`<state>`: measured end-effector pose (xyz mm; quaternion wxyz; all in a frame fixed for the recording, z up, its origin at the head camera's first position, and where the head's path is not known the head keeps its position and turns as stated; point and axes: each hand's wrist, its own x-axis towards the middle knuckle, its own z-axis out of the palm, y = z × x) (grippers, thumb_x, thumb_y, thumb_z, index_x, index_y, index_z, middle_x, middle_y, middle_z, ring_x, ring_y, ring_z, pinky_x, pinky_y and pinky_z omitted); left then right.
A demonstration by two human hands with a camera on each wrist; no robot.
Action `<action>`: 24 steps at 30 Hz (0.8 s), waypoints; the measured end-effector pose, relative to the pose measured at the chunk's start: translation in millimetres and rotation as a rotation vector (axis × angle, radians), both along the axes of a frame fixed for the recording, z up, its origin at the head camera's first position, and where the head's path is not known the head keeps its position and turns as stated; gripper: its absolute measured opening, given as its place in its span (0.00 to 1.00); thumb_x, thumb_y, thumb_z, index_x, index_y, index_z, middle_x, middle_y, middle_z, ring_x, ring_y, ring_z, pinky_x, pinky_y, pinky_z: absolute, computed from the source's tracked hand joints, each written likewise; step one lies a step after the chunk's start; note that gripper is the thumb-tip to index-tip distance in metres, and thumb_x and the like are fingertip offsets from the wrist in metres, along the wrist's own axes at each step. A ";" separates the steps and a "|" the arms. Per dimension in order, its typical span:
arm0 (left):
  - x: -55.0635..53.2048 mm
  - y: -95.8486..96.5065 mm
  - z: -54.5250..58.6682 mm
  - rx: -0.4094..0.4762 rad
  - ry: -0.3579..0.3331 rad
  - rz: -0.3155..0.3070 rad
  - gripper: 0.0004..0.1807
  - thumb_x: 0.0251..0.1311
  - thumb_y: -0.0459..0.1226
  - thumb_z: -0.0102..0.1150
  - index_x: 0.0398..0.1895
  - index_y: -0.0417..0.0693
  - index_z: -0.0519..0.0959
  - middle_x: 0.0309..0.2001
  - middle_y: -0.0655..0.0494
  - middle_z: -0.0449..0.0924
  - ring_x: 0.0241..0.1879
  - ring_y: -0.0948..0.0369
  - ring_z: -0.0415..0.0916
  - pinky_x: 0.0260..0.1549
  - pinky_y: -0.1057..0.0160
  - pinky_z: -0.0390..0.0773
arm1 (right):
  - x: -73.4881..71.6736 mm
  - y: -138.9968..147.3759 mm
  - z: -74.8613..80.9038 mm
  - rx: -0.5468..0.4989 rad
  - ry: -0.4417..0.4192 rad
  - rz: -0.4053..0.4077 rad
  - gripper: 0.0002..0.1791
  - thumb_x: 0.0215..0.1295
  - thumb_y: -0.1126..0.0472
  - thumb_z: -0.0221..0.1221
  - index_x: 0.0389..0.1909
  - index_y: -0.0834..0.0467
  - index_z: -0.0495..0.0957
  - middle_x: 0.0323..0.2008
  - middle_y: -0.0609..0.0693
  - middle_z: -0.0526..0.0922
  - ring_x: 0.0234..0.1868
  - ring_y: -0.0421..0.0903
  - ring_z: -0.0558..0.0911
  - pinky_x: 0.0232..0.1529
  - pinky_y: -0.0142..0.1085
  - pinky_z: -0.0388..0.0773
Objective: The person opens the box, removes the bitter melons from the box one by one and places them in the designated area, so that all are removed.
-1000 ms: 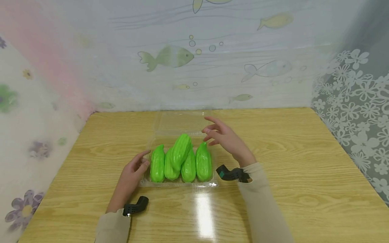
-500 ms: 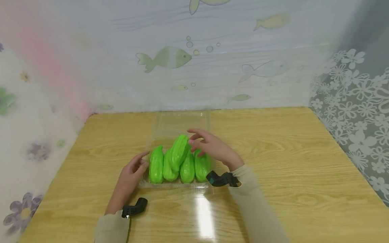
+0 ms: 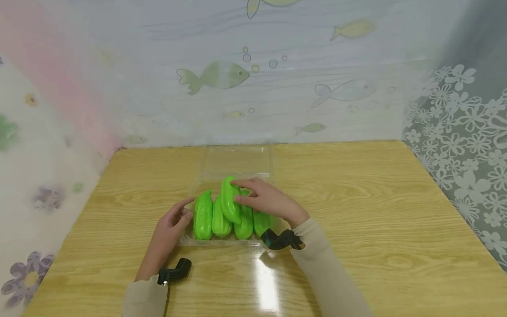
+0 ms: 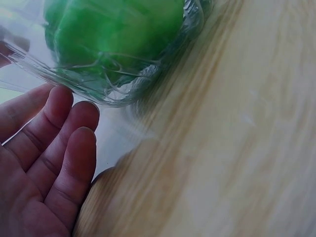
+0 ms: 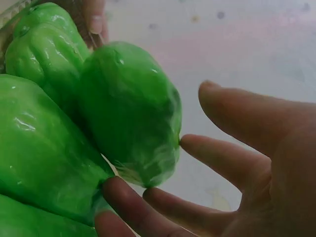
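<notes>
One bright-green, glossy, ribbed gourd-shaped piece (image 3: 229, 202): lies across the middle of a row of four matching green pieces (image 3: 203, 218), inside a clear plastic hinged box (image 3: 227, 242). Right hand (image 3: 273, 201): fingers spread, tips against the top piece, thumb apart. Left hand (image 3: 171, 224): fingers relaxed, tips at the box's left wall. Transparent lid (image 3: 237, 160): open, laid back toward the fish-printed pale wall covering (image 3: 222, 75). Black angular wrist camera (image 3: 279, 240): with the right hand, partly hides the rightmost piece. Support: wood-grain table (image 3: 376, 220).
</notes>
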<state>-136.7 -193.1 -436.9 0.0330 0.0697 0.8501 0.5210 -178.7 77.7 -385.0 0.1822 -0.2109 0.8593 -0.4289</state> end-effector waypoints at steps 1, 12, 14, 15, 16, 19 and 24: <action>-1.7 -1.6 -3.2 0.003 -0.003 0.000 0.22 0.65 0.44 0.45 0.61 0.51 0.65 0.39 0.51 0.72 0.40 0.57 0.69 0.39 0.66 0.68 | 0.5 -0.9 0.2 0.031 0.022 0.013 0.30 0.60 0.38 0.49 0.64 0.38 0.58 0.60 0.50 0.61 0.48 0.47 0.73 0.41 0.38 0.72; -9.9 -8.5 -23.8 0.017 0.009 0.001 0.22 0.63 0.49 0.46 0.61 0.61 0.65 0.40 0.54 0.72 0.40 0.59 0.69 0.39 0.66 0.68 | 4.9 -12.2 -0.9 0.086 0.110 0.129 0.39 0.57 0.38 0.53 0.67 0.41 0.50 0.63 0.46 0.61 0.54 0.43 0.70 0.50 0.37 0.67; -10.0 -8.0 -23.2 0.013 0.008 0.001 0.23 0.63 0.49 0.46 0.61 0.60 0.65 0.40 0.53 0.72 0.40 0.59 0.69 0.39 0.66 0.68 | 6.3 -13.3 -0.2 0.116 0.109 0.118 0.40 0.56 0.37 0.53 0.67 0.39 0.49 0.62 0.46 0.63 0.53 0.43 0.70 0.49 0.38 0.68; -9.7 -8.0 -23.0 0.013 0.009 0.000 0.23 0.63 0.49 0.46 0.61 0.59 0.65 0.40 0.53 0.72 0.40 0.59 0.69 0.39 0.66 0.68 | 6.7 -13.6 0.1 0.123 0.107 0.112 0.40 0.56 0.37 0.53 0.67 0.39 0.49 0.62 0.47 0.63 0.53 0.43 0.70 0.49 0.38 0.68; -8.0 -6.5 -19.0 0.013 0.009 -0.002 0.23 0.63 0.48 0.46 0.61 0.58 0.65 0.40 0.53 0.73 0.40 0.59 0.69 0.38 0.66 0.68 | 7.0 -14.0 0.4 0.127 0.100 0.106 0.40 0.56 0.37 0.53 0.67 0.39 0.48 0.61 0.47 0.63 0.53 0.43 0.70 0.49 0.38 0.68; -3.5 -2.8 -9.0 0.013 0.008 0.001 0.23 0.64 0.46 0.46 0.61 0.53 0.65 0.40 0.51 0.73 0.39 0.58 0.69 0.38 0.67 0.68 | 6.8 -14.6 -0.3 0.133 0.077 0.084 0.40 0.57 0.39 0.53 0.68 0.39 0.47 0.60 0.48 0.65 0.51 0.42 0.70 0.48 0.38 0.68; -3.7 -4.3 -9.8 0.022 -0.013 0.003 0.23 0.63 0.45 0.47 0.61 0.53 0.65 0.40 0.52 0.72 0.40 0.57 0.70 0.37 0.66 0.69 | 4.3 -13.0 -5.1 0.068 -0.017 0.043 0.39 0.58 0.44 0.54 0.67 0.36 0.46 0.56 0.48 0.67 0.42 0.42 0.74 0.39 0.36 0.72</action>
